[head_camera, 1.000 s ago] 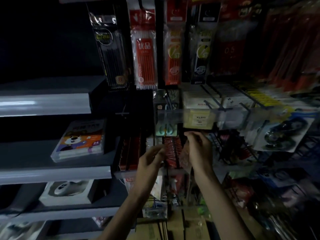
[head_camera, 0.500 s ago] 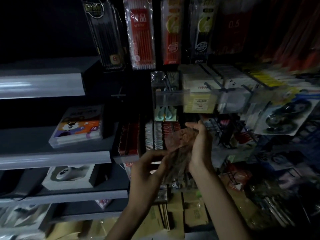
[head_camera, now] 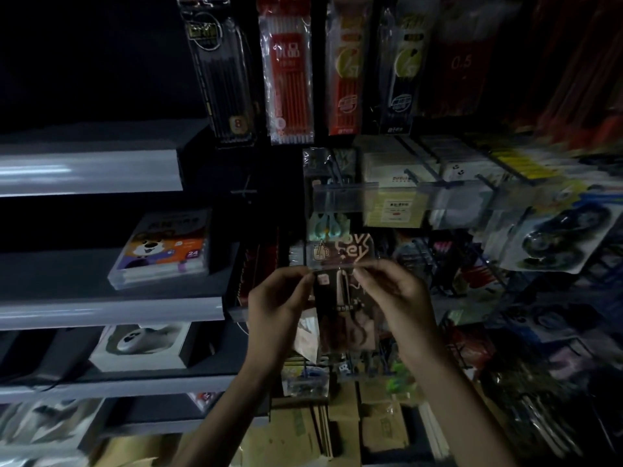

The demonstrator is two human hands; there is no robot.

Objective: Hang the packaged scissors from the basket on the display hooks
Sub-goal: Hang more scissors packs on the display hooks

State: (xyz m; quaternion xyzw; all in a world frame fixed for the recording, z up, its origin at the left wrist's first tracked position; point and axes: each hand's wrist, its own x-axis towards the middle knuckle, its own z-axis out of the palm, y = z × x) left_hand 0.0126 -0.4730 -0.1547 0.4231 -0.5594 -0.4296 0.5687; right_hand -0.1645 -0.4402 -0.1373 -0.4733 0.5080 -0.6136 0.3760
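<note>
Both my hands hold one clear packet of scissors (head_camera: pixel 342 291) upright in front of the display. My left hand (head_camera: pixel 281 305) pinches its left edge and my right hand (head_camera: pixel 392 294) pinches its right edge, just below the printed header card. Dark scissors show through the plastic between my fingers. Directly above the packet hangs a pack of mint-green scissors (head_camera: pixel 328 225) on a display hook (head_camera: pixel 332 173) behind a clear price strip (head_camera: pixel 344 198). The basket is out of view.
Pen packs (head_camera: pixel 290 79) hang along the top row. Grey shelves (head_camera: pixel 101 308) at left hold a boxed set with a cartoon dog (head_camera: pixel 165 247). Wire hooks with tape packs (head_camera: pixel 559 241) crowd the right. Cardboard boxes (head_camera: pixel 354 426) stand below.
The packet has turned from tilted to upright and risen toward the hook. My left hand has come up to grip its left edge. The view has tilted down slightly.
</note>
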